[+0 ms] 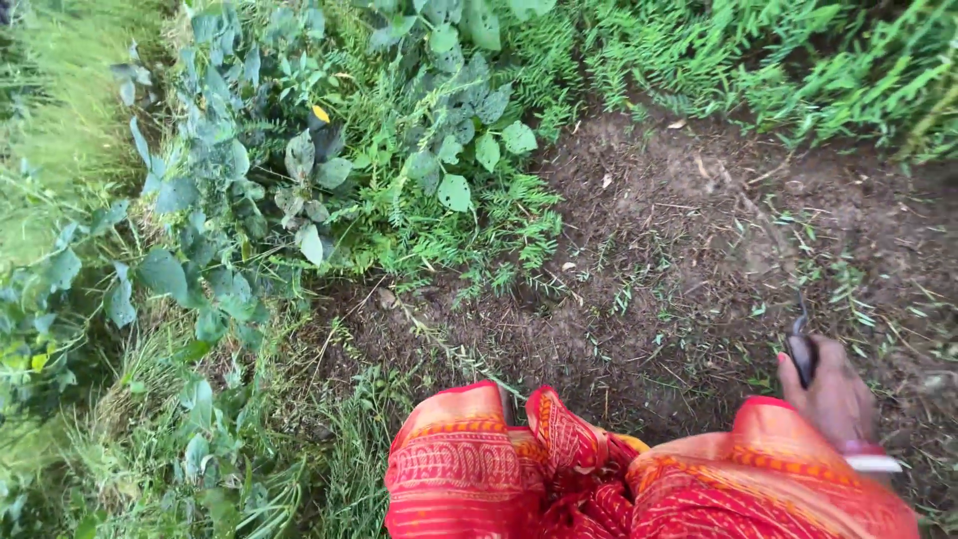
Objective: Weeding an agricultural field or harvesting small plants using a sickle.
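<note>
Crouched on bare soil (679,250), the person's right hand (833,399) is clenched around a small sickle (801,344), blade forward toward leafy weeds (329,180); the left hand is unseen.

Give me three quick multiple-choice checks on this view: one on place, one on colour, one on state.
1. Where is the right hand?
A. lower right, over bare soil
B. upper left, among leaves
C. centre, on the cloth

2. What colour is the patterned cloth at the bottom?
A. blue
B. red and orange
C. white

3. What is the right hand doing?
A. lying open and empty
B. gripping a dark-handled tool
C. pulling a leafy plant

Answers:
1 A, it sits above the bare soil.
2 B, red with orange bands.
3 B, fingers closed around the handle.
</note>
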